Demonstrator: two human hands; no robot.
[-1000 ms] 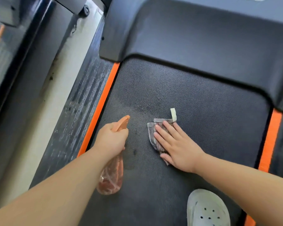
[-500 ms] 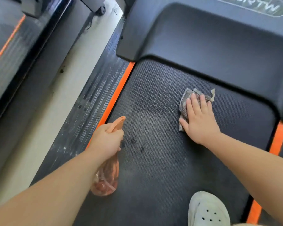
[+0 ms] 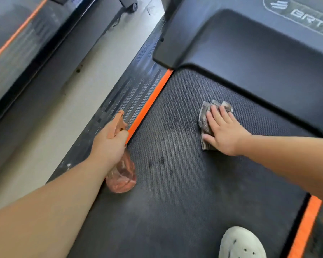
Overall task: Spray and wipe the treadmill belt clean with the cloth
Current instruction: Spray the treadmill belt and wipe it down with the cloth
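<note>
A: Just short of the motor hood, on the treadmill belt, is that the cloth?

B: Yes, it lies wadded on the belt, close to the hood's front edge and right of its left corner. The right hand lies flat on it, fingers straight and spread, pressing down rather than clutching.

A: How will it handle?

B: I'd judge it soft, light and limp, and likely damp. It bunches, so a flat palm over the middle should keep it from rolling up on the textured belt. Pinching a corner would only drag a tail.

A: Which way does it lie?

B: It is crumpled, but its longer side runs from the hood back towards the person.

A: And the spray bottle?

B: The left hand grips its neck, fingers curled round the head. I cannot tell whether one is on the trigger. It sits further back from the hood, off the hood's left corner. Its long axis tilts, with the base low over the belt's edge and the nozzle up and forward, along the orange strip. The clear plastic looks light and could be slick if wet.

A: Is anything left to wipe?

B: A few dark drops sit on the belt, further from the hood than the cloth
</note>
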